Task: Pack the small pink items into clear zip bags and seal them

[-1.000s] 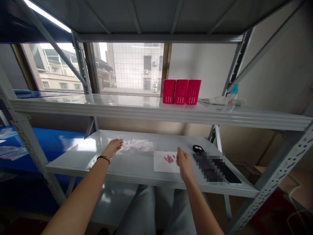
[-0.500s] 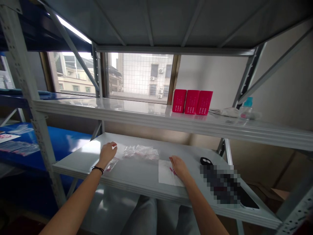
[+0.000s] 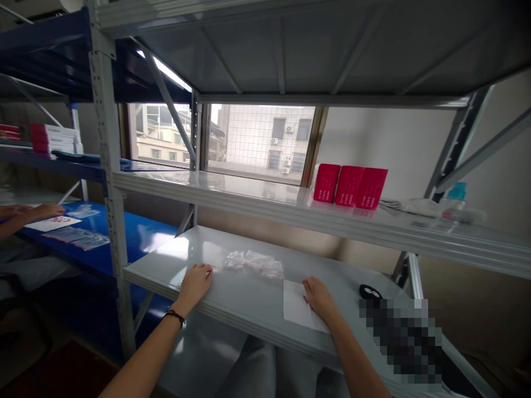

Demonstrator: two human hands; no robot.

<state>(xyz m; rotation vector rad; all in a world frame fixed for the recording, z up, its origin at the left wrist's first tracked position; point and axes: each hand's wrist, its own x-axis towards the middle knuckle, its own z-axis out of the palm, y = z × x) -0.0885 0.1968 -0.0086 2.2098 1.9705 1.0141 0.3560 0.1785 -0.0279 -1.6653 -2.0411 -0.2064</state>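
Observation:
My left hand (image 3: 196, 287) is down on the shelf board with its fingers bent together on a small clear plastic bag (image 3: 214, 269), most of which it covers. A dark band circles that wrist. Over a white sheet of paper (image 3: 295, 309) rests my right hand (image 3: 320, 298), fingers curled and close together. Small red pieces (image 3: 307, 302) lie on the paper right beside its fingers. Whatever is between those fingertips is hidden. Between the hands, farther back, several clear plastic bags (image 3: 259, 262) lie in a loose row.
A black round object (image 3: 370, 293) and a blurred-out dark item lie at the right. Red boxes (image 3: 349, 187), a pale cloth and a blue-capped bottle (image 3: 456, 200) stand on the shelf above. At left, another person's hand (image 3: 47, 211) works at a blue shelf (image 3: 143, 235) beyond the upright post.
The view has turned left, bringing another person's hands into sight. My left hand has come down onto the bag. My right hand stays over the paper.

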